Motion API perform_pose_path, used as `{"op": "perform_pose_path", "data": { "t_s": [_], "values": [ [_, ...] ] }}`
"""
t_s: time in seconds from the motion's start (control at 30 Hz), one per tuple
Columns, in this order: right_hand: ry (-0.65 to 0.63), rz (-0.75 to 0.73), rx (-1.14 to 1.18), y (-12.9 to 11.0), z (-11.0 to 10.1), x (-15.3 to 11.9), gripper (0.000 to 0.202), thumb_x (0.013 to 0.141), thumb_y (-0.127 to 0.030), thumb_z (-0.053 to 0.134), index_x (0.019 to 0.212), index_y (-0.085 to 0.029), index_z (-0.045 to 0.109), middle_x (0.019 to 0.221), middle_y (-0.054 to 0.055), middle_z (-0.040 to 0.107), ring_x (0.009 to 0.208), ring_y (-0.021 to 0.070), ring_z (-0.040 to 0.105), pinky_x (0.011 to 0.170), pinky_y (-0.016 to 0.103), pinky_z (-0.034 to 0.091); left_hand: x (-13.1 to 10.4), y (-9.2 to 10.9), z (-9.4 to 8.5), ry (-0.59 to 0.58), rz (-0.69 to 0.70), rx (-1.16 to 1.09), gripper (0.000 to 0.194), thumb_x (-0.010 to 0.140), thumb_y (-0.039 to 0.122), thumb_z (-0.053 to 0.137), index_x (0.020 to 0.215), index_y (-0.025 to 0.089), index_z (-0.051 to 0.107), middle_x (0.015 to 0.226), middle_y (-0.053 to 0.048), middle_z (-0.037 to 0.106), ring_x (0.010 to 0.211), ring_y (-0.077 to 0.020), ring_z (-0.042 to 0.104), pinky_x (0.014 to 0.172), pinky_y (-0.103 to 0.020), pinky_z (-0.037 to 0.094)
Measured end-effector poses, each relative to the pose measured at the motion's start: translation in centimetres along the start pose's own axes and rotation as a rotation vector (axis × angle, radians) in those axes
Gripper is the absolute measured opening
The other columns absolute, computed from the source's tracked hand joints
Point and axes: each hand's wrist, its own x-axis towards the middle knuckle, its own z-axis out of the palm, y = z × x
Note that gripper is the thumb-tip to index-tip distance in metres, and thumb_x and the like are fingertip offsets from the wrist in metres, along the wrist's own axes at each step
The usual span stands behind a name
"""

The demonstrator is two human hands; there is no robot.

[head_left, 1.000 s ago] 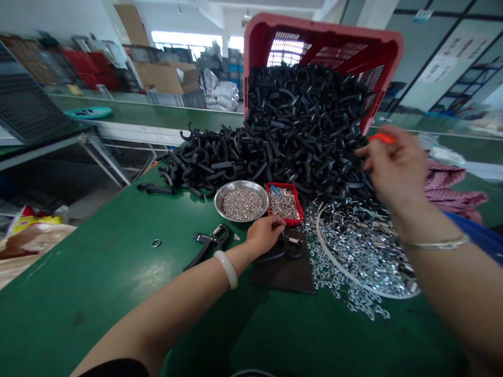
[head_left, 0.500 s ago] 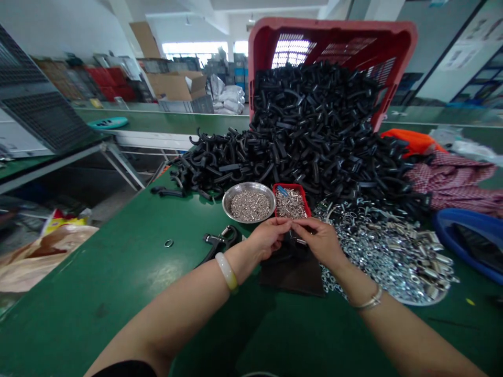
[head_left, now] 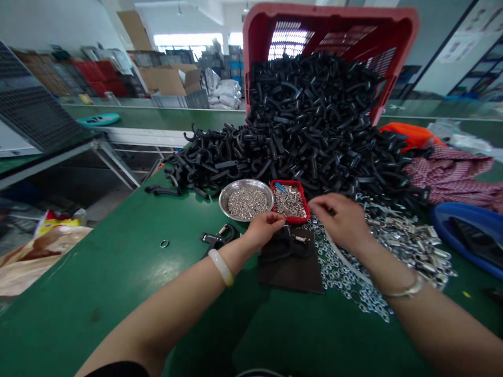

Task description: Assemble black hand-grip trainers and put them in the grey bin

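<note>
My left hand (head_left: pixel 264 229) is pinched closed over the top edge of a dark square mat (head_left: pixel 291 275). Whatever sits between its fingertips is too small to name. On the mat beneath lies a black hook-shaped plastic part (head_left: pixel 277 251) with a small metal spring (head_left: pixel 301 239). My right hand (head_left: pixel 342 217) is apart from the left, right of the red basket (head_left: pixel 295 220) of small metal pins. Its thumb and fingers are drawn together, slightly blurred, and what they hold, if anything, cannot be made out. Left of the mat lies another black hook part (head_left: pixel 216 238) with metal fittings.
A steel bowl (head_left: pixel 225 201) holds small metal pieces. Behind rises a big heap of black plastic hooks (head_left: pixel 291 136), spilling from a tipped red crate (head_left: pixel 411 31). Loose metal rings and sleeves (head_left: pixel 420 246) spread at right, near a blue tray (head_left: pixel 451 220). One ring (head_left: pixel 164 243) lies at left.
My hands were together over the mat and have parted. The right moved right and slightly up; the left shifted a little left, uncovering the part and spring. The view tilted slightly.
</note>
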Motion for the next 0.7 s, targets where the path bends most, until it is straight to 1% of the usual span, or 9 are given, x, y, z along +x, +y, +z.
{"op": "perform_pose_path", "data": {
  "t_s": [0.03, 0.07, 0.1, 0.17, 0.23, 0.37, 0.47, 0.6, 0.7],
  "values": [
    [-0.148, -0.009, -0.012, 0.0, 1.0, -1.3, 0.016, 0.083, -0.026, 0.05, 0.081, -0.019, 0.064, 0.078, 0.004, 0.063, 0.075, 0.0168, 0.057, 0.067, 0.029, 0.044, 0.2, -0.4, -0.3, -0.005, 0.046, 0.073, 0.005, 0.075, 0.015, 0.057, 0.079, 0.013, 0.061, 0.074, 0.0, 0.063, 0.061, -0.0065, 0.053, 0.057, -0.017, 0.041],
    [-0.238, 0.003, -0.023, 0.0, 2.2, -2.8, 0.016, 0.084, -0.024, 0.048, 0.081, -0.019, 0.064, 0.08, 0.004, 0.063, 0.076, 0.0172, 0.057, 0.068, 0.029, 0.044, 0.3, -0.7, -0.5, -0.013, 0.093, 0.15, 0.006, 0.075, 0.015, 0.057, 0.079, 0.013, 0.062, 0.075, -0.001, 0.064, 0.065, -0.0079, 0.055, 0.062, -0.019, 0.043],
    [-0.285, 0.024, -0.035, -0.1, 3.4, -4.2, 0.017, 0.084, -0.023, 0.047, 0.083, -0.019, 0.063, 0.082, 0.005, 0.063, 0.078, 0.0173, 0.057, 0.069, 0.029, 0.045, 0.5, -1.0, -0.7, -0.013, 0.137, 0.234, 0.007, 0.075, 0.015, 0.057, 0.08, 0.014, 0.062, 0.076, -0.001, 0.065, 0.067, -0.0092, 0.057, 0.066, -0.021, 0.044],
    [-0.321, 0.062, -0.076, -0.1, 5.3, -6.5, 0.017, 0.085, -0.021, 0.046, 0.085, -0.019, 0.063, 0.084, 0.006, 0.063, 0.08, 0.0174, 0.057, 0.071, 0.028, 0.045, 0.6, -1.4, -1.1, -0.009, 0.209, 0.422, 0.01, 0.075, 0.016, 0.058, 0.082, 0.015, 0.064, 0.078, -0.002, 0.067, 0.071, -0.0112, 0.059, 0.07, -0.023, 0.045],
    [-0.32, 0.073, -0.124, -0.1, 6.4, -7.7, 0.017, 0.085, -0.02, 0.046, 0.086, -0.018, 0.063, 0.085, 0.006, 0.063, 0.082, 0.0176, 0.057, 0.073, 0.028, 0.044, 0.5, -1.5, -1.3, -0.008, 0.268, 0.6, 0.012, 0.075, 0.018, 0.057, 0.085, 0.017, 0.065, 0.081, -0.001, 0.067, 0.074, -0.0127, 0.059, 0.071, -0.024, 0.044],
    [-0.269, 0.033, -0.171, 0.0, 6.7, -8.2, 0.018, 0.085, -0.019, 0.045, 0.089, -0.016, 0.062, 0.086, 0.008, 0.063, 0.084, 0.0194, 0.056, 0.074, 0.029, 0.044, -0.2, -1.2, -1.5, 0.007, 0.333, 0.921, 0.016, 0.08, 0.025, 0.052, 0.09, 0.024, 0.065, 0.089, 0.0, 0.067, 0.081, -0.0156, 0.06, 0.071, -0.026, 0.043],
    [-0.271, 0.006, -0.167, 0.2, 6.5, -8.2, 0.019, 0.086, -0.018, 0.043, 0.09, -0.016, 0.062, 0.086, 0.009, 0.063, 0.083, 0.0198, 0.056, 0.074, 0.03, 0.045, -0.7, -1.0, -1.4, 0.0, 0.362, 1.078, 0.017, 0.083, 0.03, 0.049, 0.09, 0.026, 0.064, 0.092, -0.001, 0.065, 0.082, -0.0161, 0.059, 0.069, -0.026, 0.042],
    [-0.306, -0.045, -0.218, 0.3, 6.3, -8.1, 0.02, 0.086, -0.017, 0.041, 0.09, -0.015, 0.061, 0.084, 0.009, 0.063, 0.081, 0.0199, 0.056, 0.072, 0.03, 0.044, -0.7, -1.1, -1.5, -0.009, 0.349, 1.112, 0.017, 0.082, 0.032, 0.051, 0.09, 0.027, 0.065, 0.093, 0.0, 0.064, 0.083, -0.0153, 0.059, 0.069, -0.024, 0.042],
    [-0.357, -0.091, -0.378, -0.5, 5.8, -7.7, 0.019, 0.085, -0.016, 0.042, 0.089, -0.017, 0.061, 0.083, 0.008, 0.062, 0.079, 0.0198, 0.055, 0.066, 0.028, 0.042, -0.4, -1.1, -1.7, -0.021, 0.354, 1.111, 0.015, 0.08, 0.033, 0.054, 0.089, 0.028, 0.066, 0.093, 0.001, 0.064, 0.083, -0.0157, 0.059, 0.069, -0.024, 0.042]
  ]
}}
